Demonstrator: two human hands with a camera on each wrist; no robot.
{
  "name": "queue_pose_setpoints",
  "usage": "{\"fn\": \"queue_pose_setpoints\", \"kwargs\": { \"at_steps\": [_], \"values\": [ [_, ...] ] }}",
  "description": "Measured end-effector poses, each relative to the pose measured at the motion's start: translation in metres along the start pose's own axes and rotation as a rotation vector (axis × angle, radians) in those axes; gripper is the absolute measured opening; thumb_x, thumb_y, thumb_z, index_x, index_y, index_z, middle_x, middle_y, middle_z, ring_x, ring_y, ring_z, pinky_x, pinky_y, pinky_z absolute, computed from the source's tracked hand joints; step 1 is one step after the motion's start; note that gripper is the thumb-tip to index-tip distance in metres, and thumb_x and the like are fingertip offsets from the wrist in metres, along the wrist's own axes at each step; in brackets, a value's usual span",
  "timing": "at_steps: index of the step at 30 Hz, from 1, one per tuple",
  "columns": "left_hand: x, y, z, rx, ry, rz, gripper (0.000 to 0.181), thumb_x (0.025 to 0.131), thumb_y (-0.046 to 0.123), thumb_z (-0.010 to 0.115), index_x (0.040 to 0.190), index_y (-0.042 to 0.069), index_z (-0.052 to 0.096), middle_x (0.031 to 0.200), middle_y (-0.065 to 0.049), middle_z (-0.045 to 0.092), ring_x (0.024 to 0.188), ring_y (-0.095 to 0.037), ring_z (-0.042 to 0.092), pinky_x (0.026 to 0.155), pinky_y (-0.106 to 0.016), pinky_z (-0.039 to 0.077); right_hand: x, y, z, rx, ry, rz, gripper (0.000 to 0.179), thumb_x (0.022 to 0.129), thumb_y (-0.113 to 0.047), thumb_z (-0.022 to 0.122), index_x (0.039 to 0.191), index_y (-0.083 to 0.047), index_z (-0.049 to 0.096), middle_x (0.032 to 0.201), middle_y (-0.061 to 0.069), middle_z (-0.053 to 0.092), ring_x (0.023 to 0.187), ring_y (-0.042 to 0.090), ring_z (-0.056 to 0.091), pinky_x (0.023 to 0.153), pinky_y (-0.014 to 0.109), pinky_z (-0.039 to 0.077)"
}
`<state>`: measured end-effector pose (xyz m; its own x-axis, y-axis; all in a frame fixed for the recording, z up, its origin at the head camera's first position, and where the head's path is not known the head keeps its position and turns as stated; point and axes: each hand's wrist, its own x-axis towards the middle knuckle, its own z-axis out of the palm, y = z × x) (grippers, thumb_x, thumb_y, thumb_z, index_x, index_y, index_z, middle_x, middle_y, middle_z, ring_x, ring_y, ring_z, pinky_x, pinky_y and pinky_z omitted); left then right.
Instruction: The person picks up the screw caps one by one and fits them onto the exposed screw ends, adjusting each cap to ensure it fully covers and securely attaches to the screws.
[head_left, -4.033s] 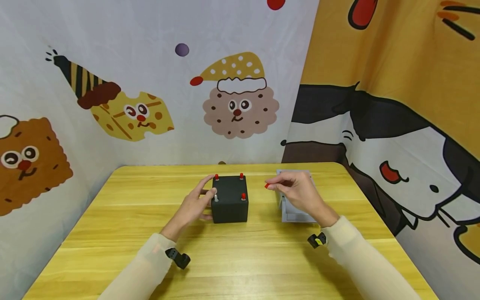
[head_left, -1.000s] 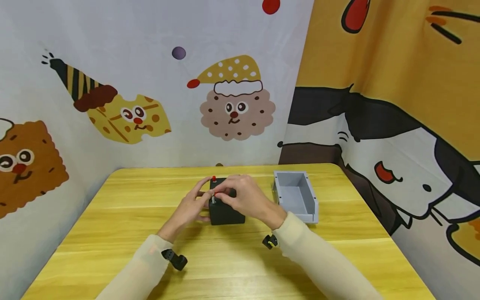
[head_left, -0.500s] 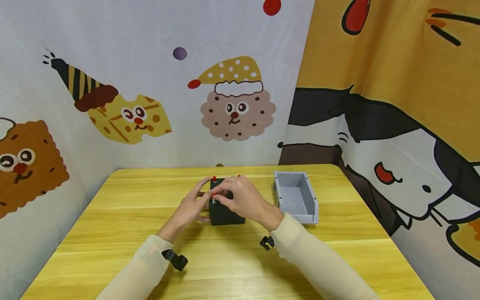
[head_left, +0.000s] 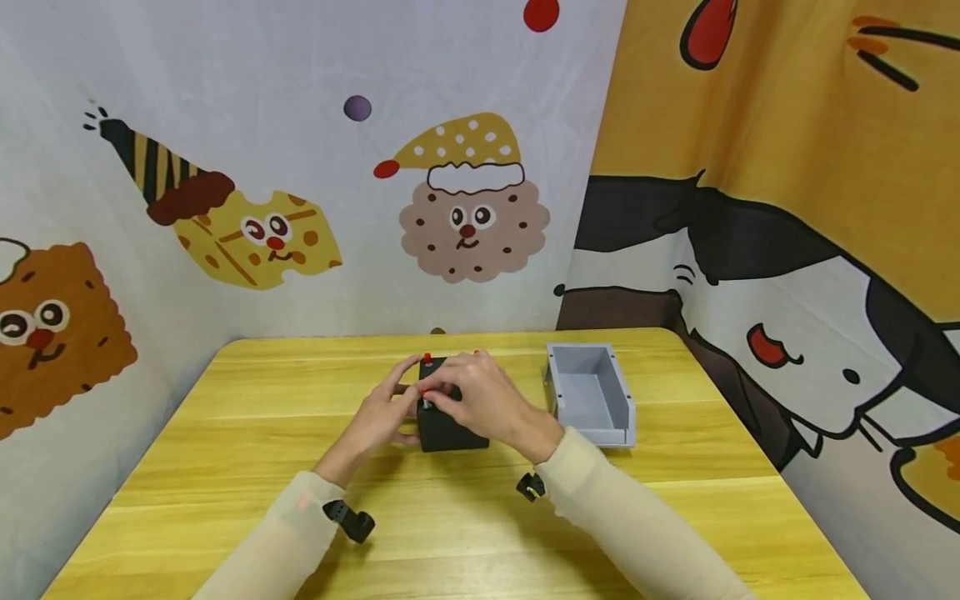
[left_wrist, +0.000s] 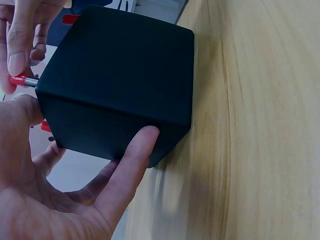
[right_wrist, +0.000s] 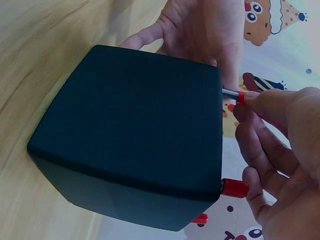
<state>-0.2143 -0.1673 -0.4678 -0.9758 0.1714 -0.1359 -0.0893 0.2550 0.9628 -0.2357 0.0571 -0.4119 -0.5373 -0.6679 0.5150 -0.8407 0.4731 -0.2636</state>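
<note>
A black box (head_left: 453,432) stands on the wooden table, with metal studs on top that bear red caps. My left hand (head_left: 379,418) holds its left side, thumb near the front-left stud and fingers spread along the wall. Between thumb and index finger, my right hand (head_left: 487,398) pinches a small red cap (right_wrist: 242,97) at the end of the front-left threaded stud (right_wrist: 229,93). Bare thread shows between cap and box. Other red caps sit at the back left (head_left: 427,357) and front right (right_wrist: 235,188); the right hand hides the latter in the head view.
To the right of the box is a grey open-front plastic bin (head_left: 596,437). The wooden table (head_left: 450,525) reaches back to a cartoon-printed curtain (head_left: 315,167). Wrist-worn cameras, one on the left sleeve (head_left: 351,520), hang low over the table.
Four seconds ago the right hand held the red cap by the bin; it has moved left onto the front-left stud. Over the last second, fingers shift slightly there. The left hand stays on the box.
</note>
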Motion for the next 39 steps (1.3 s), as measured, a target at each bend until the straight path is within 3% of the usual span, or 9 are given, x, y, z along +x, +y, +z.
{"fn": "queue_pose_setpoints", "kwargs": {
  "at_steps": [5,10,13,19,31,39],
  "values": [
    [0.000,0.000,0.000,-0.001,-0.002,0.000,0.064,0.124,0.041,0.052,0.184,0.041,0.031,0.171,-0.029,0.049,0.119,-0.038,0.075,0.084,-0.057,0.076,0.000,-0.001,0.001,-0.029,-0.014,0.001,0.017,0.107,-0.021,0.090,0.123,-0.019,0.093,0.112,-0.002,0.090,0.089,0.013,0.079,0.080,0.031,0.043],
    [-0.001,0.000,-0.001,0.000,-0.006,0.006,0.064,0.124,0.042,0.052,0.185,0.040,0.031,0.170,-0.029,0.049,0.118,-0.038,0.076,0.084,-0.057,0.076,0.000,-0.002,0.002,-0.062,-0.014,-0.004,0.016,0.106,-0.021,0.090,0.122,-0.018,0.093,0.110,-0.002,0.090,0.089,0.013,0.082,0.090,0.047,0.061],
    [-0.001,-0.001,-0.001,-0.005,-0.008,0.007,0.064,0.124,0.043,0.053,0.185,0.041,0.030,0.170,-0.029,0.049,0.118,-0.038,0.078,0.084,-0.058,0.076,-0.001,-0.003,0.003,-0.073,-0.010,-0.013,0.015,0.105,-0.020,0.091,0.120,-0.017,0.093,0.109,-0.001,0.090,0.089,0.014,0.082,0.096,0.055,0.064],
    [0.000,-0.002,0.000,-0.016,-0.003,0.005,0.065,0.124,0.048,0.054,0.184,0.041,0.031,0.171,-0.029,0.048,0.119,-0.039,0.080,0.084,-0.059,0.076,-0.003,-0.003,0.005,-0.106,-0.007,-0.021,0.015,0.105,-0.023,0.092,0.119,-0.018,0.093,0.110,-0.002,0.090,0.093,0.016,0.081,0.089,0.047,0.061],
    [0.000,-0.002,0.000,-0.019,-0.005,0.007,0.065,0.124,0.047,0.054,0.184,0.042,0.031,0.172,-0.030,0.046,0.121,-0.041,0.079,0.085,-0.059,0.076,-0.005,0.000,0.008,-0.090,-0.004,0.005,0.014,0.108,-0.026,0.089,0.119,-0.020,0.093,0.111,-0.003,0.089,0.101,0.018,0.081,0.099,0.053,0.064],
    [0.001,-0.002,-0.001,-0.012,-0.003,0.009,0.065,0.124,0.044,0.053,0.185,0.041,0.031,0.173,-0.030,0.047,0.121,-0.041,0.079,0.084,-0.059,0.076,-0.005,0.001,0.011,-0.087,0.028,-0.004,0.013,0.105,-0.023,0.092,0.117,-0.019,0.092,0.106,-0.004,0.089,0.097,0.016,0.080,0.092,0.045,0.062]
  ]
}}
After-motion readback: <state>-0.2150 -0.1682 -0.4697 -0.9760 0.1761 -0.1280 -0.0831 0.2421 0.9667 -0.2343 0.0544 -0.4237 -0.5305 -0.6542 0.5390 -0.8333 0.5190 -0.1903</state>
